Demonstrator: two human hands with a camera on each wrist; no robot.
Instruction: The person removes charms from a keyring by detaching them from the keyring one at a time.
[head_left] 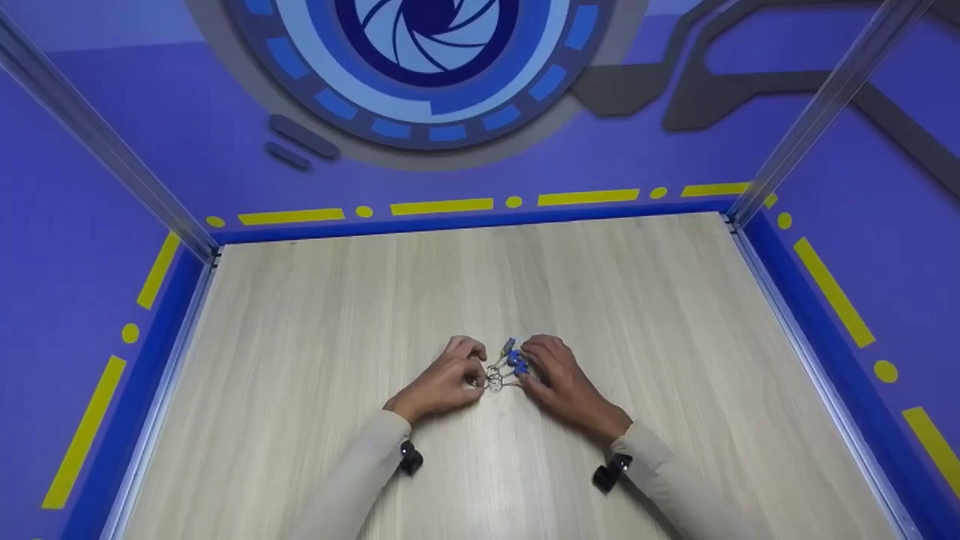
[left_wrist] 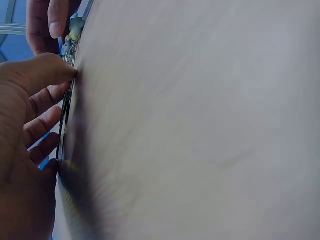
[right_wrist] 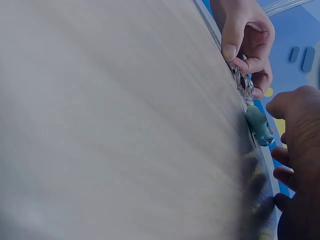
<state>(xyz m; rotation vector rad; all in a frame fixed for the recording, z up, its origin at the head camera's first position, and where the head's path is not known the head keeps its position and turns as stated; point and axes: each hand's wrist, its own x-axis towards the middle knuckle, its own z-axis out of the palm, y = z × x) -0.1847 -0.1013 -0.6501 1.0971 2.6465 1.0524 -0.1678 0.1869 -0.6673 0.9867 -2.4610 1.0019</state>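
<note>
Several keychains with small blue figures (head_left: 516, 361) lie between the two hands on the tabletop, their metal rings (head_left: 495, 382) and chains bunched toward the left. My left hand (head_left: 444, 381) pinches the rings between thumb and fingers; a thin dark strip (left_wrist: 65, 107), whose kind I cannot tell, shows beside its fingers in the left wrist view. The right hand (head_left: 562, 381) is beside the figures with its fingers loosely bent. A teal figure (right_wrist: 257, 124) in the right wrist view lies near the right thumb, with a gap between them. The far figures are partly hidden.
A light wood tabletop (head_left: 480, 285) spreads around the hands. Blue-purple panels (head_left: 450, 180) with yellow marks enclose its back and sides, and metal posts (head_left: 832, 97) stand at the back corners. Each sleeve cuff bears a small black camera (head_left: 410, 457).
</note>
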